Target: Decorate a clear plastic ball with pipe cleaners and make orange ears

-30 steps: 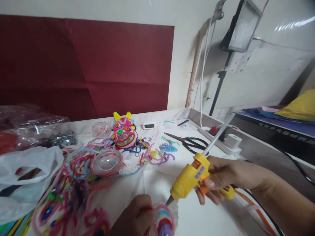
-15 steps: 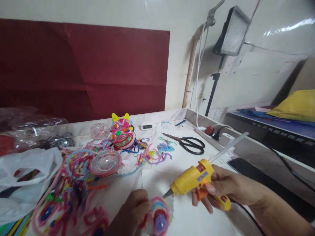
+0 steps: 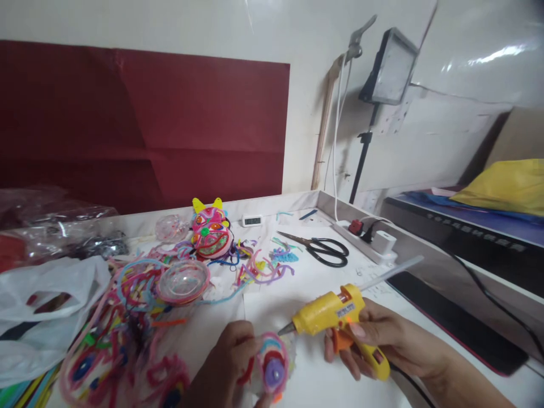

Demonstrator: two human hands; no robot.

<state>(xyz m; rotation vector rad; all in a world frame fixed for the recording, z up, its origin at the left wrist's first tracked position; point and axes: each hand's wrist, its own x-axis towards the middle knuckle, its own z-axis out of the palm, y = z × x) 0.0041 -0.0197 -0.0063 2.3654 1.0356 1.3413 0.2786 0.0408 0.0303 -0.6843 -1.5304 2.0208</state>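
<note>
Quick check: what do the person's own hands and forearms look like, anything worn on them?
The left hand and right hand are bare, with no gloves. No sleeve, watch or bracelet shows on the right forearm; the left one is too shadowed to tell.

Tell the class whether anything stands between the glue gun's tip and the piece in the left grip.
Nothing visible does: the right grip holds the glue gun, its tip close by the piece; contact is unclear. The scissors lie farther back.

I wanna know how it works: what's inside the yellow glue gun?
A pale stick pokes out the back of the glue gun. The yellow casing covers whatever is further inside, so that's hidden.
</note>
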